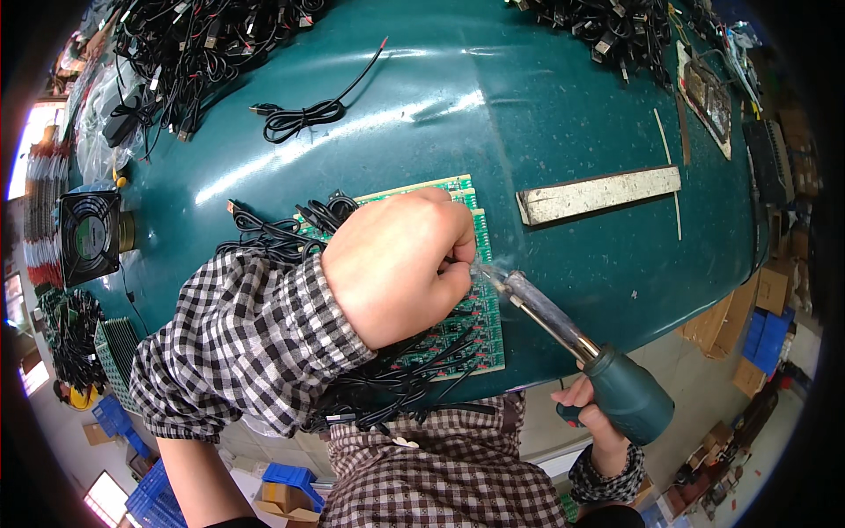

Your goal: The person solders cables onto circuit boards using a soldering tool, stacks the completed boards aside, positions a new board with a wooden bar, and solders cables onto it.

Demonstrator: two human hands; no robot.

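Observation:
My left hand (400, 264) is closed in a pinch over a panel of green circuit boards (488, 330), near its right edge. Between thumb and forefinger sits what looks like the end of a black cable, mostly hidden by the fingers. My right hand (598, 418) grips a dark green soldering gun (629, 396) from below, fingers around its handle. Its metal tip (495, 280) points up and left, close by the left fingertips, where a wisp of smoke hangs. Black cables (387, 387) lie across the panel's lower part, and more bundled cables (264, 231) rest left of the hand.
A whitish bar (598, 195) lies right of the boards. One coiled cable (304, 116) rests farther back. Heaps of cables (211, 53) fill the far left, with another pile (616, 35) at far right. A small black fan (88, 236) stands at the left edge.

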